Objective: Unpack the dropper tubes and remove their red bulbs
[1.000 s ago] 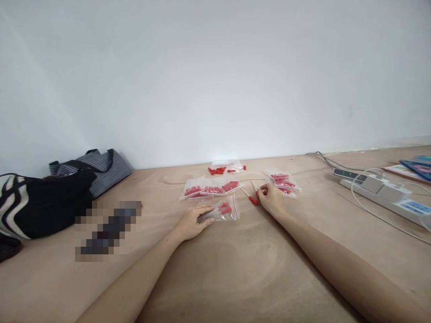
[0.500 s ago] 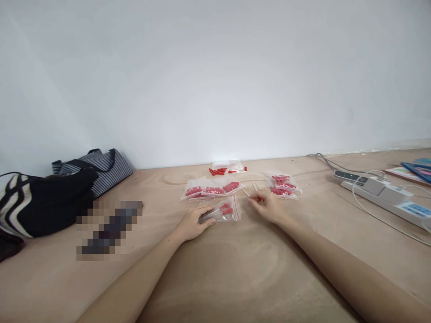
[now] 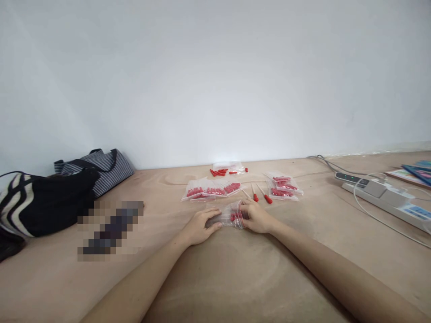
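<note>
A small clear zip bag [image 3: 229, 215] with a few red-tipped pieces in it lies on the wooden table [image 3: 235, 278], held from both ends. My left hand [image 3: 202, 225] grips its left end with curled fingers. My right hand [image 3: 256, 216] pinches its right end, where the red pieces sit. Just beyond lie two loose red-tipped sticks [image 3: 261, 194]. A row of filled bags [image 3: 211, 189] lies behind my left hand, and more filled bags [image 3: 282, 185] lie behind my right hand.
Loose red pieces [image 3: 222, 171] lie by an empty bag near the wall. A striped bag and a black bag [image 3: 50, 197] stand at the left beside a blurred object. A power strip [image 3: 380, 194] with cables and some coloured papers [image 3: 414, 172] are at the right.
My right hand left the loose sticks and came back left to the bag's right end. The bag now bunches up between both hands. My left hand stayed put.
</note>
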The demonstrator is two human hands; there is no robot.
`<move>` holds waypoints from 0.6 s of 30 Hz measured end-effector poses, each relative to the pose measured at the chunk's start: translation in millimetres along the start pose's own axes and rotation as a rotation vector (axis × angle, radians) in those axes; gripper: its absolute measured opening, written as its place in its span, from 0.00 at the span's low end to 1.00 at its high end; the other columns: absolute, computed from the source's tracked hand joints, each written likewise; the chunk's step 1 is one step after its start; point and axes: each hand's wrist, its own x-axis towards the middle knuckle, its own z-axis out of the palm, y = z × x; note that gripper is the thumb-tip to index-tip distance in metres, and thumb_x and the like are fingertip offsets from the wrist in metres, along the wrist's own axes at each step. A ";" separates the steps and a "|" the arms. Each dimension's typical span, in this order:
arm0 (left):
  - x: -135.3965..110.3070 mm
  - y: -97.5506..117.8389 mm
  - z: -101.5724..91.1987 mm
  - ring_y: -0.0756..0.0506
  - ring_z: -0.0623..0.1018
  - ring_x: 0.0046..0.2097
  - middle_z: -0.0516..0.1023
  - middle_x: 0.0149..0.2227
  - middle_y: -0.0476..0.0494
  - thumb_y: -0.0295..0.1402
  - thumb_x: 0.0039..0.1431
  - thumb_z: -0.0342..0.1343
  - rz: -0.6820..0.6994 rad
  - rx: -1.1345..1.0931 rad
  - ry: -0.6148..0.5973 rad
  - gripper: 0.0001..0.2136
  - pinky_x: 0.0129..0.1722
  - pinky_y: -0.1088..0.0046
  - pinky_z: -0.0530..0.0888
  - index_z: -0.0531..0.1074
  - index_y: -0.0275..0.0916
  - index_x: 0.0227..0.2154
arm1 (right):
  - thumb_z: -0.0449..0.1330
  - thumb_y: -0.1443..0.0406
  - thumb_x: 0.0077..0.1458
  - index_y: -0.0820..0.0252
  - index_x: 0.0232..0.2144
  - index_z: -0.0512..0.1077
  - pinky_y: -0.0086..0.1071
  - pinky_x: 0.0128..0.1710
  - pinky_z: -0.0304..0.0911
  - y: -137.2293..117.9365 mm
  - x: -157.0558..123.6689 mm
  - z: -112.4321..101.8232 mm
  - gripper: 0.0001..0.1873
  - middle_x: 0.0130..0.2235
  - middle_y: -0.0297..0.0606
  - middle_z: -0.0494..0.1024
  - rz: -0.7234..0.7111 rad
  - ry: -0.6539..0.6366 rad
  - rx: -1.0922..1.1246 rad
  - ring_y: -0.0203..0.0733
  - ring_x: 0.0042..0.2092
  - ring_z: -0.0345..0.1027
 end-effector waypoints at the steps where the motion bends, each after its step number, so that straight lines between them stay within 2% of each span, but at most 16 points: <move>1: 0.2 -0.3 0.0 0.43 0.65 0.54 0.68 0.51 0.43 0.40 0.52 0.52 0.002 0.001 0.001 0.20 0.54 0.63 0.62 0.67 0.39 0.47 | 0.56 0.66 0.48 0.59 0.34 0.72 0.35 0.42 0.55 -0.7 -0.1 -0.6 0.09 0.37 0.40 0.72 -0.002 -0.013 -0.014 0.42 0.42 0.61; 6: 0.2 -1.9 0.0 0.44 0.65 0.55 0.66 0.53 0.43 0.40 0.52 0.51 0.020 0.010 -0.002 0.20 0.54 0.64 0.61 0.66 0.39 0.48 | 0.57 0.69 0.43 0.61 0.28 0.70 0.32 0.37 0.56 -8.5 -1.1 -6.9 0.06 0.31 0.37 0.72 0.005 0.014 -0.075 0.40 0.35 0.63; 10: -0.3 -2.0 -0.8 0.44 0.65 0.54 0.66 0.53 0.43 0.40 0.52 0.50 0.007 0.032 -0.007 0.21 0.54 0.64 0.61 0.66 0.39 0.48 | 0.55 0.71 0.44 0.61 0.29 0.72 0.28 0.32 0.58 -7.4 -5.1 -13.2 0.08 0.30 0.35 0.73 0.007 0.058 0.137 0.35 0.31 0.64; 14: -0.1 -4.0 -1.5 0.43 0.65 0.54 0.66 0.53 0.44 0.41 0.53 0.50 0.001 0.052 -0.002 0.20 0.54 0.62 0.61 0.66 0.40 0.48 | 0.55 0.67 0.46 0.59 0.33 0.75 0.29 0.34 0.61 15.2 -17.5 -30.2 0.11 0.32 0.35 0.76 0.104 0.040 0.413 0.37 0.33 0.67; 18: -0.1 -7.6 -3.0 0.43 0.65 0.55 0.66 0.53 0.44 0.42 0.53 0.50 -0.009 0.064 -0.007 0.20 0.54 0.62 0.62 0.66 0.40 0.48 | 0.61 0.64 0.40 0.60 0.32 0.75 0.33 0.35 0.65 53.4 -36.5 -59.3 0.13 0.32 0.37 0.77 0.338 0.112 0.614 0.39 0.33 0.70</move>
